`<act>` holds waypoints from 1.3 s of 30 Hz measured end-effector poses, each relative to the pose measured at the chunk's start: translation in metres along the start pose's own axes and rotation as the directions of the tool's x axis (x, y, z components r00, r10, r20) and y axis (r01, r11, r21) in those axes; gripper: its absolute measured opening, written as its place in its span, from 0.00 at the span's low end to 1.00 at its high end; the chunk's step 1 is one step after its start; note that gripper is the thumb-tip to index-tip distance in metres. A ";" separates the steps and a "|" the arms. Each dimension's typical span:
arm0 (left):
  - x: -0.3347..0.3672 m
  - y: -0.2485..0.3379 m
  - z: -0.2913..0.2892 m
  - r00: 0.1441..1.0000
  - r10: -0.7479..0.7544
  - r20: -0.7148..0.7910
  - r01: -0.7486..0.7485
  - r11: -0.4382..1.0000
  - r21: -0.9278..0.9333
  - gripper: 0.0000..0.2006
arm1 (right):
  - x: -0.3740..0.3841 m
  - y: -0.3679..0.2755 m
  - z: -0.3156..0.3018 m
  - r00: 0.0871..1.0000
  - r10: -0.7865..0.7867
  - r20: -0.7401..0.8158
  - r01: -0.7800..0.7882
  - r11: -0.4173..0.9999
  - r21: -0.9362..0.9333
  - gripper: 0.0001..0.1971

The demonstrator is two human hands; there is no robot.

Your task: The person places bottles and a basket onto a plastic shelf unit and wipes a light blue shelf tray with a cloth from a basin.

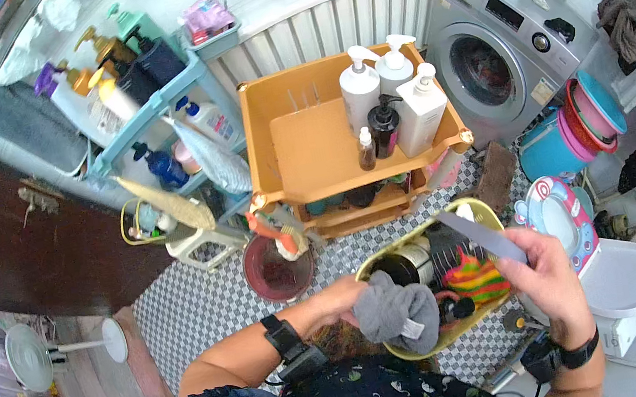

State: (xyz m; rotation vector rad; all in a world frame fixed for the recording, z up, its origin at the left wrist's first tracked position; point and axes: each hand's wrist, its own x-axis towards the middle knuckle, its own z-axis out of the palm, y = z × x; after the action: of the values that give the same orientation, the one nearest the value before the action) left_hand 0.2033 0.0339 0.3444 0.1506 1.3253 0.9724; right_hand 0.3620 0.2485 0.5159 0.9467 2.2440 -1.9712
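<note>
My left hand [342, 299] is closed on a bunched grey cloth [397, 310] with a small white tag, over the near left end of a pale yellow basket [490, 207]. A long, flat, grey blade-shaped object [477, 234] is gripped in my right hand [547, 271] and points up and left over the basket's far right side. Inside the basket lie a dark round container with a cream label [413, 263], a striped multicoloured knitted piece [476, 277] and a small black item [461, 307]. The cloth hides part of the contents.
Beyond the basket stands an orange shelf cart [300, 142] holding several pump bottles [420, 114]. A maroon bucket [279, 268] is at left, near a blue bottle rack [152, 113]. At right are a washing machine [481, 66], stacked basins [575, 126] and a white tray seat [621, 274].
</note>
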 end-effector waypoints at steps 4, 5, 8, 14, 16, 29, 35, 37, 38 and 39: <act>-0.073 0.022 0.016 0.989 0.128 -0.072 -0.137 0.981 -0.135 0.18 | -0.014 -0.064 0.009 0.970 -0.204 0.132 0.221 0.968 -0.123 0.13; -0.086 0.023 0.017 0.983 0.169 -0.076 -0.179 0.969 -0.172 0.19 | -0.015 -0.083 0.011 0.953 -0.249 0.172 0.279 0.944 -0.178 0.13; -0.122 0.046 0.025 0.951 0.207 -0.231 -0.272 0.914 -0.300 0.11 | 0.002 -0.128 0.022 0.918 -0.296 0.263 0.327 0.941 -0.081 0.11; -0.175 0.057 -0.015 0.928 0.232 -0.292 -0.338 0.854 -0.395 0.16 | 0.055 -0.207 0.061 0.815 -0.401 0.418 0.438 0.899 0.009 0.11; -0.186 0.074 -0.019 0.921 0.252 -0.299 -0.364 0.830 -0.422 0.17 | 0.079 -0.225 0.074 0.761 -0.456 0.461 0.508 0.861 0.014 0.10; -0.129 0.148 -0.077 0.879 0.383 -0.285 -0.473 0.624 -0.621 0.17 | 0.194 -0.262 0.119 0.789 -0.485 0.377 0.548 0.833 -0.073 0.07; -0.113 0.167 -0.071 0.856 0.347 -0.382 -0.516 0.548 -0.658 0.15 | 0.226 -0.267 0.115 0.770 -0.500 0.397 0.569 0.819 -0.071 0.07; -0.102 0.163 -0.077 0.864 0.342 -0.369 -0.501 0.518 -0.694 0.15 | 0.235 -0.267 0.115 0.784 -0.449 0.429 0.536 0.838 -0.104 0.06; -0.099 0.161 -0.079 0.863 0.333 -0.379 -0.503 0.509 -0.698 0.15 | 0.241 -0.265 0.116 0.780 -0.442 0.443 0.533 0.840 -0.100 0.06; -0.097 0.163 -0.081 0.865 0.326 -0.382 -0.502 0.524 -0.688 0.14 | 0.248 -0.262 0.115 0.776 -0.446 0.446 0.531 0.843 -0.082 0.06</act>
State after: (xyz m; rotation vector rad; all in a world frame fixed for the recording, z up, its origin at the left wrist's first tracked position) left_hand 0.0578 0.0355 0.4905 -0.3309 0.9417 1.9633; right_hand 0.0011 0.2435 0.6318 -0.1109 2.5210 -1.8006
